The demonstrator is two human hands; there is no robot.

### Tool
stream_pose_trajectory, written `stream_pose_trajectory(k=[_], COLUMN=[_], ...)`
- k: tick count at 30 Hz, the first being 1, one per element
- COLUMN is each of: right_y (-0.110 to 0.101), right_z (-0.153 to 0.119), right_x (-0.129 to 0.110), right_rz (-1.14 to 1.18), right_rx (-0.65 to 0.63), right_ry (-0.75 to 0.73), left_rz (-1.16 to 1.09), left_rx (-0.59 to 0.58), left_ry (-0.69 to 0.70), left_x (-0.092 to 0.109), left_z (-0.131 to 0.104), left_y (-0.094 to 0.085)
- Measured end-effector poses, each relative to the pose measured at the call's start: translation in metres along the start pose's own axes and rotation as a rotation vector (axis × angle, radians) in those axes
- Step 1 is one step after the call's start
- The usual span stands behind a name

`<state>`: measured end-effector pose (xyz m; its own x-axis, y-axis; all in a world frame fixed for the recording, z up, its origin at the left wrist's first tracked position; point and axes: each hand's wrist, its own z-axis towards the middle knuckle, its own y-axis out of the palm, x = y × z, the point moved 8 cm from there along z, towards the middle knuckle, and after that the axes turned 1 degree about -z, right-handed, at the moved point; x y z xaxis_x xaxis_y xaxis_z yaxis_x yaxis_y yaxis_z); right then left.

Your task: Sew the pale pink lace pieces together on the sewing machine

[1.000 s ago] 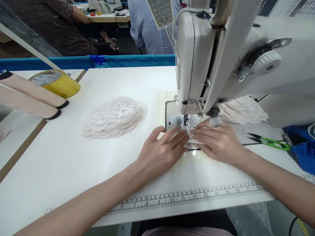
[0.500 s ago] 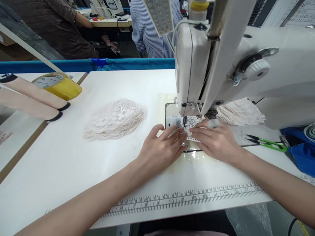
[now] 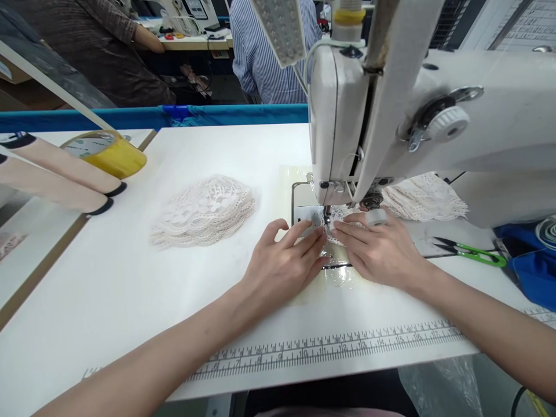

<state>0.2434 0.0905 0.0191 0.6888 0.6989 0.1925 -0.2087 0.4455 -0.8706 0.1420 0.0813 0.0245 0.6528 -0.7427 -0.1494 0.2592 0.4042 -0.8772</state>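
Left hand (image 3: 284, 267) has no grip: fingers flat, pressing a lace piece (image 3: 336, 231) onto the bench (image 3: 130, 289) just below the needle (image 3: 327, 215). Right hand (image 3: 380, 252) likewise lies flat on the lace, right of the needle. Lace pile (image 3: 204, 211) sits well left of the needle; scissors (image 3: 473, 252) far right.

Both bare forearms reached forward from the lower corners and converged toward the middle, wrists low and nearly straight. The left hand (image 3: 284, 263) lay palm down with its fingers extended and slightly spread, pointing up and to the right. The right hand (image 3: 380, 250) lay palm down too, fingers stretched leftward, its fingertips nearly meeting those of the left.
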Motion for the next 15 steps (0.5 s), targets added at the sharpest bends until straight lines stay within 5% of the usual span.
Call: stream_pose_trajectory(k=[15], right_y=[0.0064], right_z=[0.0002], right_x=[0.0057], right_rz=[-0.013], right_rx=[-0.049], right_ry=[0.028], left_rz=[-0.098], left_rx=[-0.010], left_ry=[-0.053], left_x=[-0.0108], left_z=[0.0032], left_y=[0.0079])
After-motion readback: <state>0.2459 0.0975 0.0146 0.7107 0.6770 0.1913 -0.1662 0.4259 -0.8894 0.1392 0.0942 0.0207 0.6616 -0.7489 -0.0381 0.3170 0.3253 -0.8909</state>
